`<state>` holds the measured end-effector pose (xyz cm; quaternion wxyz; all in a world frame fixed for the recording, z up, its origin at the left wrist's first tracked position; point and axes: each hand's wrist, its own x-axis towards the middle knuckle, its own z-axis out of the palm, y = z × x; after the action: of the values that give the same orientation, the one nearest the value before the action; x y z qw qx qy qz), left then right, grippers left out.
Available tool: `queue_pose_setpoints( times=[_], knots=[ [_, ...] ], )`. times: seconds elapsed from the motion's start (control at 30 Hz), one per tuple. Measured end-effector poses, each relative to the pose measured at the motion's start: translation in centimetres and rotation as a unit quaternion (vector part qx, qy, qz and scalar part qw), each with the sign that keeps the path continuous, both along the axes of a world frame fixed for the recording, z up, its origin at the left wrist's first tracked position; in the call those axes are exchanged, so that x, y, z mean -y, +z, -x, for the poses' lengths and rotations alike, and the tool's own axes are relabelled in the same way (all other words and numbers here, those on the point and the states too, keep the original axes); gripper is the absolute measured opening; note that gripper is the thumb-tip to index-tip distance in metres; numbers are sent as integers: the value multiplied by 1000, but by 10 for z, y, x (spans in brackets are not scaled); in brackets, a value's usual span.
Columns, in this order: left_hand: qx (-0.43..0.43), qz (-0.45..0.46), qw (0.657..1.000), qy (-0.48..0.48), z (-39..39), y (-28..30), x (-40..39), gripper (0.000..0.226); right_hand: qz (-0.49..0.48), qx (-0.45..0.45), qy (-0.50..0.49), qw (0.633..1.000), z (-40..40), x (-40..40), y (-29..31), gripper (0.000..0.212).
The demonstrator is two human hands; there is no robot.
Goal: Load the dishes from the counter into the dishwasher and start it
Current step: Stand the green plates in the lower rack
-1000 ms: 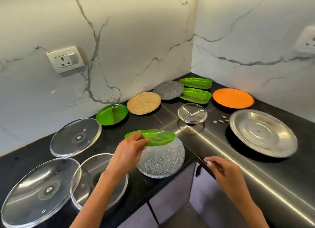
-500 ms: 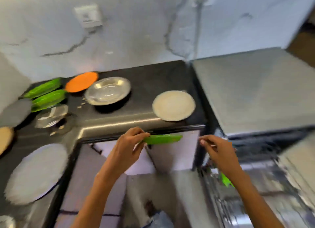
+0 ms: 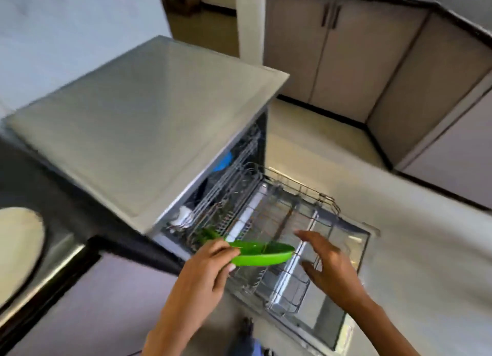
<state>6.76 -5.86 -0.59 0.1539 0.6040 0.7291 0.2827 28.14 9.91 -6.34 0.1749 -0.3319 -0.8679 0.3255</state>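
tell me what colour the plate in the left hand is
Bright green plate, held by the left hand; the head view shows it.

I see two bare forearms entering from the bottom edge, with no sleeves, watch, bracelets or rings on them. The left hand (image 3: pixel 205 273) shows a short, pale thumbnail, unpainted as far as I can tell. The right hand (image 3: pixel 328 266) shows its back and slim fingers; its nails are turned away from me. Between the forearms, at the bottom edge, I make out a patch of blue cloth, probably trousers, and a dark shape above it that may be a foot, too blurred to tell.
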Motion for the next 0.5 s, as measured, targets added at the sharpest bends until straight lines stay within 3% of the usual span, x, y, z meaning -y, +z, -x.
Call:
queue_pose_setpoints(
  times=[0.1, 0.23, 0.37, 0.5],
  knots=[
    [6, 14, 999, -49, 0, -54, -49, 31, -4, -4, 3, 1000, -2, -16, -53, 65],
    [12, -2, 997, -73, 10, -113, -90, 34, 0, -51, -60, 997, 2, -34, -120, 38],
    [1, -13, 999, -34, 37, -183, -101, 43, -17, -11, -118, 993, 15, -53, -173, 16],
    [-68, 96, 993, 7, 61, -271, -80, 40, -31, 32, -148, 988, 39, -69, -208, 16]
  ],
)
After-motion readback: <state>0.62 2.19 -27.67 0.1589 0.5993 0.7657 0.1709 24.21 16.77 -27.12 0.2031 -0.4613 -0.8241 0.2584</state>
